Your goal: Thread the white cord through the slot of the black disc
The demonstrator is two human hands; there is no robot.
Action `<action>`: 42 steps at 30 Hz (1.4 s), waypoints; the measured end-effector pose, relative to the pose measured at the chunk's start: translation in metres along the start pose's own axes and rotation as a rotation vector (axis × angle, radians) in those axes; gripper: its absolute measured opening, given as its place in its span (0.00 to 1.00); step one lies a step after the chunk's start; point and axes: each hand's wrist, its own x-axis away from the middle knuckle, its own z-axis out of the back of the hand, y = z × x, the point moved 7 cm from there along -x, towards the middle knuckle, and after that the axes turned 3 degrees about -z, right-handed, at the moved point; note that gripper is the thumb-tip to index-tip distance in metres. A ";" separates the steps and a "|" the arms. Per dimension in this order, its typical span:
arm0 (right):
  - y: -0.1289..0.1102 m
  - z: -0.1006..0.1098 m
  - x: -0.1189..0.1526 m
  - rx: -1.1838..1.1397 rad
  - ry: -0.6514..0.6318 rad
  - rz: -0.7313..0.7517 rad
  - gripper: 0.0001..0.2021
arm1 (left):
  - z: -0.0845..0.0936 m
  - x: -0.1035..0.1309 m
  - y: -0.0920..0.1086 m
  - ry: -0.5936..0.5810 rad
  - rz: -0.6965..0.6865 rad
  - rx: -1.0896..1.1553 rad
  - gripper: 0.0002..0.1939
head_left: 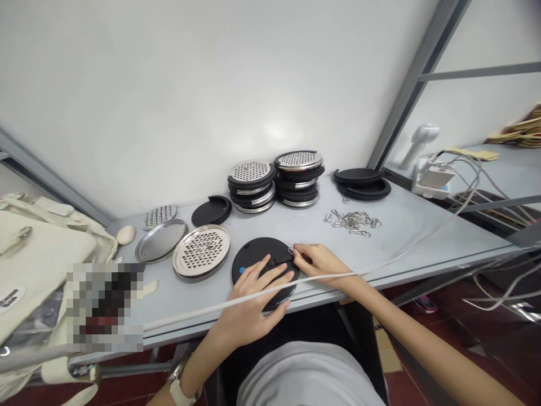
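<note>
A round black plastic disc (258, 248) with a blue dot lies near the table's front edge. My left hand (253, 299) rests on it with fingers stretched out and spread. At the disc's right rim, my right hand (315, 262) pinches a small silver metal clip (291, 251). Whether the clip is hooked into the disc cannot be made out. To the left lies a round metal grater plate (202, 251), holes and teeth facing up. A pile of similar metal clips (353, 220) is spread behind my right hand.
Two stacks of perforated metal plates and black rims (252, 189) stand by the wall. Black round covers (362, 183) lie at the back right, another black cover (211, 211) left of the stacks. A white cable (406, 248) crosses above my wrists. A cream bag (46, 242) is at left.
</note>
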 end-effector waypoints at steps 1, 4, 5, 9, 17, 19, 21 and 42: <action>0.000 0.000 0.000 -0.004 0.002 0.000 0.12 | 0.000 0.000 0.000 -0.002 0.004 -0.003 0.26; -0.001 0.001 0.001 -0.007 0.017 0.002 0.12 | -0.002 0.000 -0.001 -0.016 0.009 -0.010 0.27; -0.001 0.002 0.001 -0.006 0.024 0.003 0.12 | -0.002 0.000 -0.002 -0.023 0.011 -0.012 0.27; -0.002 0.003 0.001 0.014 0.049 0.005 0.11 | -0.003 0.000 -0.003 -0.042 0.023 -0.013 0.27; 0.001 0.002 0.001 0.044 0.054 -0.018 0.10 | -0.005 0.000 -0.002 -0.062 0.039 -0.014 0.27; 0.002 0.002 0.001 0.055 0.055 -0.020 0.10 | -0.004 0.000 -0.002 -0.049 0.033 -0.016 0.27; 0.002 0.002 0.001 0.063 0.061 -0.023 0.11 | -0.003 0.000 -0.001 -0.039 0.028 -0.017 0.27; -0.001 0.002 0.001 0.082 0.029 0.002 0.13 | 0.000 -0.001 0.000 -0.017 0.017 -0.019 0.26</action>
